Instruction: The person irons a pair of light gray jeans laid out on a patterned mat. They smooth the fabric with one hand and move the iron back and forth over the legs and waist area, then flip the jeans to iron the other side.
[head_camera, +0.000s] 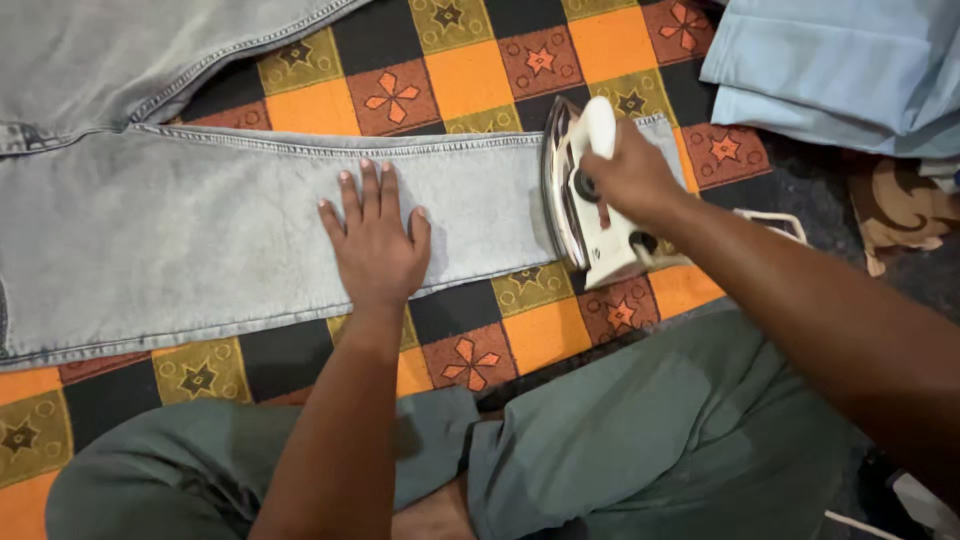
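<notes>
Covering nearly the whole floor in front of the seated person is a patterned cloth (470, 80) of orange, black, olive and rust squares with star and flower motifs. Across it, stretched left to right, lies a pale grey pair of jeans (180, 230), one leg smoothed flat along the middle of the view and the other angling off toward the upper left corner. The person's own legs, in grey-green trousers (640, 430), are folded at the lower edge, touching the cloth. At the upper right sits a folded light blue garment (830, 70), well apart from the hands, with a brown patterned fabric (900, 210) just below it. The left hand (375, 240) presses palm down on the flat denim leg, fingers straight and slightly spread, gripping nothing. Near it to the right, the right hand (630, 175) is wrapped firmly around the white handle of an electric iron (585, 200), fingers curled tight. That iron stands tilted near the hem end of the leg, its shiny soleplate facing left toward the flat hand. A white cord (775, 220) trails off behind it to the right.
</notes>
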